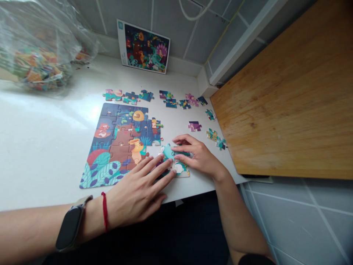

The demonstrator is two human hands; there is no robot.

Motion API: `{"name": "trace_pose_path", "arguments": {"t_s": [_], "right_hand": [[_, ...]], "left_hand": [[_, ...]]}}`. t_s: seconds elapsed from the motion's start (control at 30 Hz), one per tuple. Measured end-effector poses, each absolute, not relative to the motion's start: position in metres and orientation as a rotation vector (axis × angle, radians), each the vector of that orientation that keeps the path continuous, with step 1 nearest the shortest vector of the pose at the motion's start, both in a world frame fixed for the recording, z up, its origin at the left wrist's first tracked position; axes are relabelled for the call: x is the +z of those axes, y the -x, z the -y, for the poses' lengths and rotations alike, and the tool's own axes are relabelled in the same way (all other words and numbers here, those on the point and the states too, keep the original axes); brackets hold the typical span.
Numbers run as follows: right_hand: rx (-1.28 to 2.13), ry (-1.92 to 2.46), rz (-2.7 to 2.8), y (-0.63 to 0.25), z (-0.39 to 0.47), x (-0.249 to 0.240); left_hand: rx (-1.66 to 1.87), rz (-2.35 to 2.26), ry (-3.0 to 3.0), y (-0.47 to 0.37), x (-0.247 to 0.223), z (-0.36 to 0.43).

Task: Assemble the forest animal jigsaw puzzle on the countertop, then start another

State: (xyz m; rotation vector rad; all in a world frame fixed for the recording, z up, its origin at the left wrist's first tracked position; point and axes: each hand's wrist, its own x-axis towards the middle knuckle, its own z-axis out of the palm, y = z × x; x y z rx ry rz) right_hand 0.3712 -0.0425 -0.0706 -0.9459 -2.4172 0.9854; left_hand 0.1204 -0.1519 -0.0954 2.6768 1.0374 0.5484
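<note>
A partly joined jigsaw puzzle (121,141) lies on the white table, showing a bear, a fox and leaves. My left hand (143,184) lies flat, fingers stretched over a small joined group of puzzle pieces (179,169) with white rabbits, at the puzzle's lower right. Part of that group is hidden beneath the fingers. From the right, my right hand (195,152) reaches in with bent fingers and thumb around a teal puzzle piece (180,153), at the top of the same group. The hand covers much of this piece.
Loose puzzle pieces (169,103) lie beyond the puzzle and along the right side. A picture card (146,49) leans on the tiled wall. A clear plastic bag (44,66) of pieces sits at the back left. A wooden board (286,99) borders the table's right.
</note>
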Motion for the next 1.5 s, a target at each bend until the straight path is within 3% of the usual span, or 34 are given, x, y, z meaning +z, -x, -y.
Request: {"name": "trace_pose_path", "arguments": {"t_s": [0.37,0.67,1.13,1.5], "right_hand": [[0.906,0.95,2.468,-0.369,0.044,-0.07],[0.813,0.973,2.314,-0.362,0.044,-0.078],[0.635,1.135,1.973,-0.368,0.033,-0.083],[0.726,1.101,1.864,-0.367,0.037,-0.083]], "left_hand": [[0.597,-1.019,-2.666,-0.121,-0.094,0.151],[0.758,-0.275,-2.719,-0.121,-0.08,0.151],[0.725,-0.202,-2.662,-0.12,-0.077,0.151],[0.752,-0.243,-2.663,-0.121,-0.085,0.149]]}}
